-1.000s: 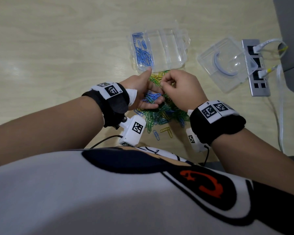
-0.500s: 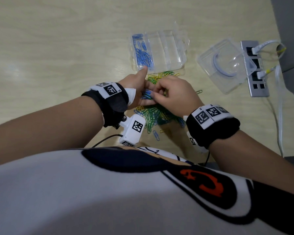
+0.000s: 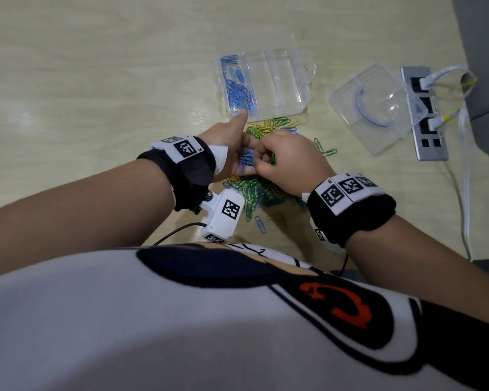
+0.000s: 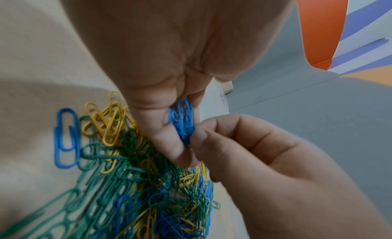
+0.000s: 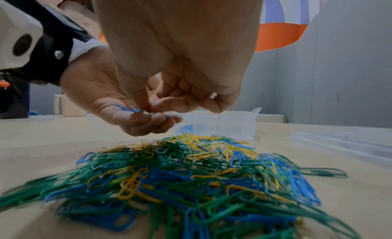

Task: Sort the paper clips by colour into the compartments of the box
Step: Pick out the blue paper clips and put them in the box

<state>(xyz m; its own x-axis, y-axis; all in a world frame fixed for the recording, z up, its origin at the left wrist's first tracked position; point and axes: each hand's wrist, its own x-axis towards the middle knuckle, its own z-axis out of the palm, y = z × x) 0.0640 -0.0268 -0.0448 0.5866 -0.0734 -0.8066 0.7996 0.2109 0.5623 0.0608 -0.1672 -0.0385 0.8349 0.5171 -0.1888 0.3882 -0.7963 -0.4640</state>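
Observation:
A mixed heap of green, yellow and blue paper clips [image 3: 261, 190] [image 5: 191, 172] [image 4: 135, 184] lies on the table below both hands. My left hand [image 3: 232, 153] cups a small bunch of blue clips [image 4: 182, 121] [image 3: 246, 160] in its curled fingers, thumb stuck out toward the box. My right hand [image 3: 280, 162] pinches at that bunch with thumb and forefinger [image 4: 203, 142] [image 5: 144, 106]. The clear compartment box [image 3: 266, 83] [image 5: 222, 125] stands just beyond the heap; its left compartment holds several blue clips [image 3: 240, 91], the other compartments look bare.
A clear plastic lid or case [image 3: 376, 108] lies right of the box, partly over a grey power strip [image 3: 426, 114] with white plugs and a cable running down the table's right edge. A few stray clips [image 3: 325, 149] lie right of the heap. My torso fills the near side.
My right hand has moved left to meet my left hand and now pinches at the blue clips in it. The left hand has stayed almost still.

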